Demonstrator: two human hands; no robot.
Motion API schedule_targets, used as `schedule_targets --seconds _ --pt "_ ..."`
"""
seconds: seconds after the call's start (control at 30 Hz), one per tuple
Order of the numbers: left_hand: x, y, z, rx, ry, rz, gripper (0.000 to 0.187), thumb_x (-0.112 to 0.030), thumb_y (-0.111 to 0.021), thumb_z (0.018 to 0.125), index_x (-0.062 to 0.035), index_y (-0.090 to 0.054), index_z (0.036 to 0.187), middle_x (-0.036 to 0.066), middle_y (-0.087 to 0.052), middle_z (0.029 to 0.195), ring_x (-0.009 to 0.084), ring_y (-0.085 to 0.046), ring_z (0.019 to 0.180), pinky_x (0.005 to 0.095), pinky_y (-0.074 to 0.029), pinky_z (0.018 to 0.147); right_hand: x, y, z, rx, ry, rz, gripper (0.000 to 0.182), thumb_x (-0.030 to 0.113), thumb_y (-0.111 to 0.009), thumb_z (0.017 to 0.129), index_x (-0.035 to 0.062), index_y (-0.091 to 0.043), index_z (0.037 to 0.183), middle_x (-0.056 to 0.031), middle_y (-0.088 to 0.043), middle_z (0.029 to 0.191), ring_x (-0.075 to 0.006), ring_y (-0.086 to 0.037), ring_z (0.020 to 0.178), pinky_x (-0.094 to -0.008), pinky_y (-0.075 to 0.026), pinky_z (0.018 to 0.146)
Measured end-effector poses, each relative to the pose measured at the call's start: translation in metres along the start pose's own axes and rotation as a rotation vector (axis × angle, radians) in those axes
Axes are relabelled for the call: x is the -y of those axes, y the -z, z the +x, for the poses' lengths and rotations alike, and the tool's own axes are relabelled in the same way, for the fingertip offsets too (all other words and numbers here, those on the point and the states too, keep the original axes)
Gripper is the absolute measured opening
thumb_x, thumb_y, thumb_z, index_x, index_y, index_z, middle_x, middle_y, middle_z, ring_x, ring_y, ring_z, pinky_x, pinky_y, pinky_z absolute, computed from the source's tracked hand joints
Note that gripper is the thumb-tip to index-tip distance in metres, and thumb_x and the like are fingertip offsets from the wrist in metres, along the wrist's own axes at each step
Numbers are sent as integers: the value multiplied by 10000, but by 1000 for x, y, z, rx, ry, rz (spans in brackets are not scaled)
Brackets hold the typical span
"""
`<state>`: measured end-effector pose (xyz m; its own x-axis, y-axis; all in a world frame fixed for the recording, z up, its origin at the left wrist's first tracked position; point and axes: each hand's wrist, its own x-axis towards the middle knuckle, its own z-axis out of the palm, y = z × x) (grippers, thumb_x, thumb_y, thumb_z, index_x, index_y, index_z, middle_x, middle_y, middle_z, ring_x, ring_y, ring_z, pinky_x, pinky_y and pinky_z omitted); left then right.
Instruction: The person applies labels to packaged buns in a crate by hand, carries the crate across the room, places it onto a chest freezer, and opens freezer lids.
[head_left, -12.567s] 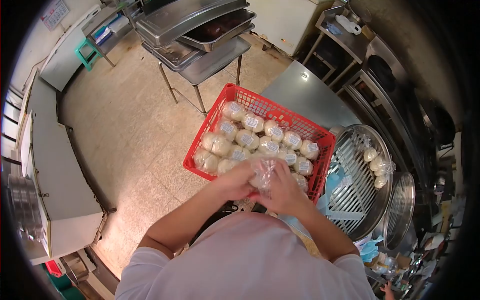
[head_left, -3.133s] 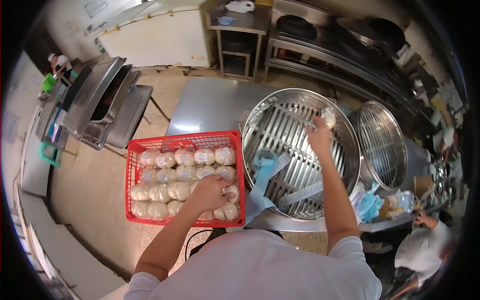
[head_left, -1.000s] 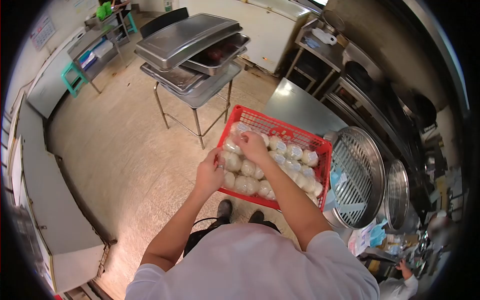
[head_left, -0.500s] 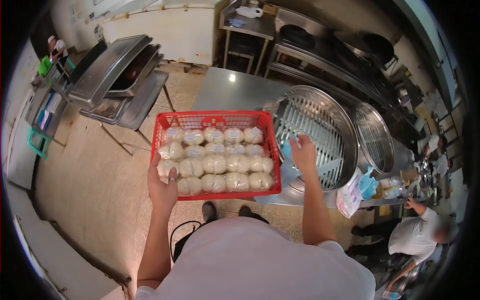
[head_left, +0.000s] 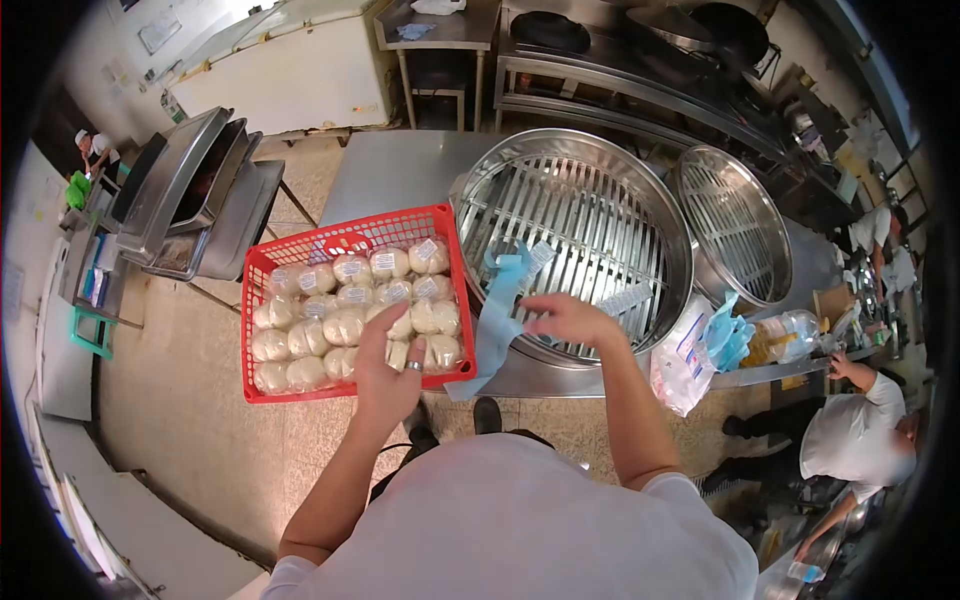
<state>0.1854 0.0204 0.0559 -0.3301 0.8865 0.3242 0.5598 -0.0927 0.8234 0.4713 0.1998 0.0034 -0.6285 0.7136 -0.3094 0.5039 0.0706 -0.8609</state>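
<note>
Left of the frame's centre, the red basket (head_left: 310, 391) held rows of wrapped buns (head_left: 343, 326), the upper ones labelled. The left hand (head_left: 388, 388) was over its lower right corner, thumb and fingers spread apart; whether it touched a bun could not be told. The right hand (head_left: 580, 322), partly open with fingers loosely bent, reached over the near rim of the round metal rack (head_left: 590, 215) on the tabletop (head_left: 390, 165), its fingertips beside the blue strip (head_left: 495, 325).
</note>
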Motion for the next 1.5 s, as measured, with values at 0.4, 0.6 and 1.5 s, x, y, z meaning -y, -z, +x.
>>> schedule_targets --seconds 0.4,0.6,1.5 --pt "-62 -91 -8 163 -16 -7 653 -63 -797 880 -6 -496 1457 166 -645 1286 275 -615 1216 411 -499 1052 60 15 -38 -194 204 149 202 125 -700 902 -43 -741 1006 -160 -707 770 -241 -685 707 -364 -533 684" --pt "-45 -136 19 200 236 -596 673 26 -711 898 22 -413 1501 155 -647 1210 240 -661 1087 372 -541 974 117 59 -35 -112 140 126 233 188 -732 891 -41 -753 924 -89 -674 688 -149 -640 605 -336 -495 576" --pt "47 45 116 -14 430 -590 400 -367 -583 1081 -6 -641 1241 78 -702 1150 176 -651 1043 351 -510 976 158 -31 12 -9 208 758 69 72 -709 973 12 -728 999 3 -710 855 -69 -642 742 -243 -511 649"
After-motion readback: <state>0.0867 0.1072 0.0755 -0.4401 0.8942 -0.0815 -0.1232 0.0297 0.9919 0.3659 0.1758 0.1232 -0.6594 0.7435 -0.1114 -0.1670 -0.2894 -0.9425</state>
